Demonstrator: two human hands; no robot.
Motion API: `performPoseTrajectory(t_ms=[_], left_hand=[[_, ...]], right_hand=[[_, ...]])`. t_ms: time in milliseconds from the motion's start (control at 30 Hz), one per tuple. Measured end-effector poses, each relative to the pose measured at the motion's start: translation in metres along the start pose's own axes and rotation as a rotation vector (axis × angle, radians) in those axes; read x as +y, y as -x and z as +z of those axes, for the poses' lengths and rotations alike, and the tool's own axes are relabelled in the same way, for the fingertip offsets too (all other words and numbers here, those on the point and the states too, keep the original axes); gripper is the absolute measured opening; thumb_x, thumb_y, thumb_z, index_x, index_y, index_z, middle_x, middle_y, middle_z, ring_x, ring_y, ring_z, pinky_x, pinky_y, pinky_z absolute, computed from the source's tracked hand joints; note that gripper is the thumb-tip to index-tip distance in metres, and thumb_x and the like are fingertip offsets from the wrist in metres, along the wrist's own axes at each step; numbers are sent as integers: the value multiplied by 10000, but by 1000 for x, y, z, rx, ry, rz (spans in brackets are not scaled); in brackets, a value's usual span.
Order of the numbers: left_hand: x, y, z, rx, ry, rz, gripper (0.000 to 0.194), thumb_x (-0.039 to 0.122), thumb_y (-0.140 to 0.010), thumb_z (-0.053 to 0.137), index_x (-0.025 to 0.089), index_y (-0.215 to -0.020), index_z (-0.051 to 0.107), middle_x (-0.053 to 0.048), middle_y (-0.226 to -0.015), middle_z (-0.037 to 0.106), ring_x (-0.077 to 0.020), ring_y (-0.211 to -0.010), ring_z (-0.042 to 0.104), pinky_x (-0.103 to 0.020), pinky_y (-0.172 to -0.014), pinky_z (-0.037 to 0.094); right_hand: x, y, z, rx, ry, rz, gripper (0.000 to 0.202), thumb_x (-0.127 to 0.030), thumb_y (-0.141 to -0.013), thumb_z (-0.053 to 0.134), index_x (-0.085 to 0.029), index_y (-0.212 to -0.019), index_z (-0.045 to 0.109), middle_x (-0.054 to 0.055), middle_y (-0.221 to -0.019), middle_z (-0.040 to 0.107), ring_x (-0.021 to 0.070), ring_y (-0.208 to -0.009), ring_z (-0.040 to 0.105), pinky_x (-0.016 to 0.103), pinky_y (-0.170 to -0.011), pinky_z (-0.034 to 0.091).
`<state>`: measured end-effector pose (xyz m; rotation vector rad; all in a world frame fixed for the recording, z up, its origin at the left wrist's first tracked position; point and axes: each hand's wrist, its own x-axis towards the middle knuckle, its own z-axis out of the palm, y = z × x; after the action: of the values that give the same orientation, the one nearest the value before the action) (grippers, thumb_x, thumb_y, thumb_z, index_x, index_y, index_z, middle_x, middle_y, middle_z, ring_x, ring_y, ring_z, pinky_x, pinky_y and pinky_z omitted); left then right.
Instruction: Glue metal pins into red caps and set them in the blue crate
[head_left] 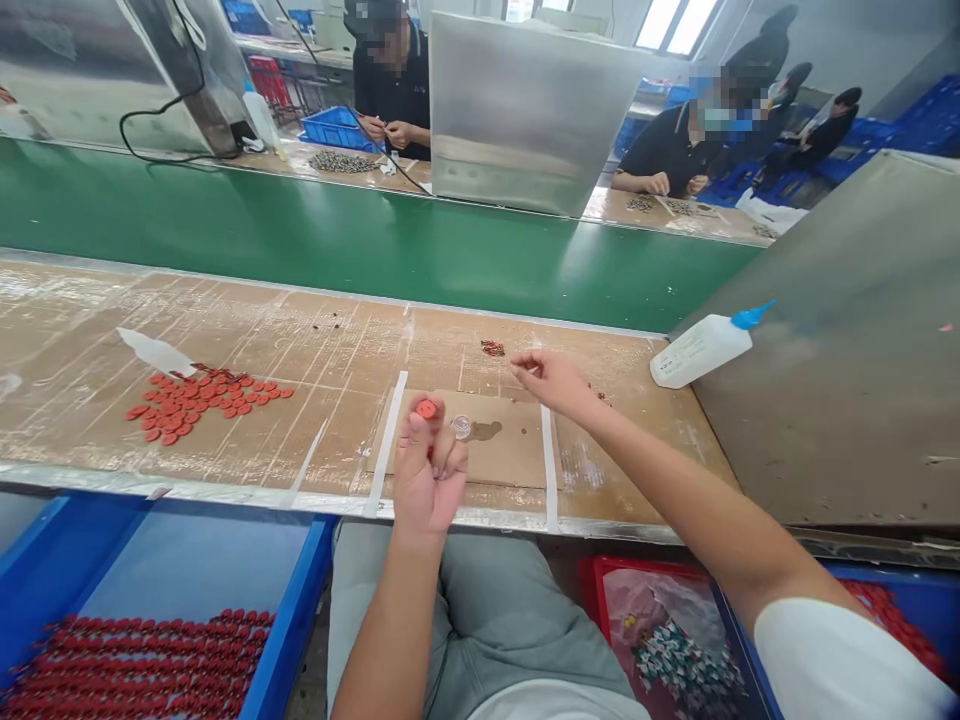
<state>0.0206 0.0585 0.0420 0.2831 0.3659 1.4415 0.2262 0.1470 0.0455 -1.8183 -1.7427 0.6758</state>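
My left hand (431, 470) is raised over the cardboard piece (510, 465), palm up, with a red disc (427, 409) pinched at its fingertips. Something else red shows between its lower fingers, too small to make out. My right hand (551, 382) reaches forward, thumb and fingertips near each other, just right of a small heap of red and dark parts (493, 348). Whether anything is between those fingertips is too small to tell. A small clear round dish (461, 427) sits on the cardboard beside a wet stain, right of my left hand.
Many red discs (176, 405) lie at the left. A white bottle with a blue nozzle (701, 350) leans near the metal panel at right. Blue trays (300, 590) and a red-rimmed bin (600, 590) stand below the table edge. Across the green strip (337, 240), people work with their hands.
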Motion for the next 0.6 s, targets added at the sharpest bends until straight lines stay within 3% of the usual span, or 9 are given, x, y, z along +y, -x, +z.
performPoseTrajectory(t_ms=[100,233,433,600], left_hand=[[10,-8,-15,25,85,57,110,291,-864,580,252,-941,648,43,-928,661,-7,-444,243,-97,-388,328],[22,-10,-38,61,172,58,117,240,-859,588,214,-965,632,25,-912,653,3,-551,430,-55,-398,349],[32,-12,-67,127,237,24,174,175,-890,528,194,-1036,621,-3,-945,658,2,-717,570,-26,-510,449],[30,-12,-78,165,217,-5,216,131,-922,447,161,-1043,623,-21,-977,666,-4,-780,623,-29,-598,504]], right_hand=[[14,-57,14,-22,231,70,225,-283,-841,573,-179,-1012,677,58,-945,698,142,-783,606,248,-718,435],[24,-100,27,-71,307,143,232,-350,-842,582,-153,-882,698,70,-816,700,153,-717,605,248,-647,437],[21,-125,29,-147,401,172,201,-353,-731,718,-166,-806,712,52,-742,693,159,-706,605,254,-655,465],[13,-130,30,-156,462,165,129,-267,-673,762,-153,-668,701,54,-594,641,191,-675,614,309,-682,504]])
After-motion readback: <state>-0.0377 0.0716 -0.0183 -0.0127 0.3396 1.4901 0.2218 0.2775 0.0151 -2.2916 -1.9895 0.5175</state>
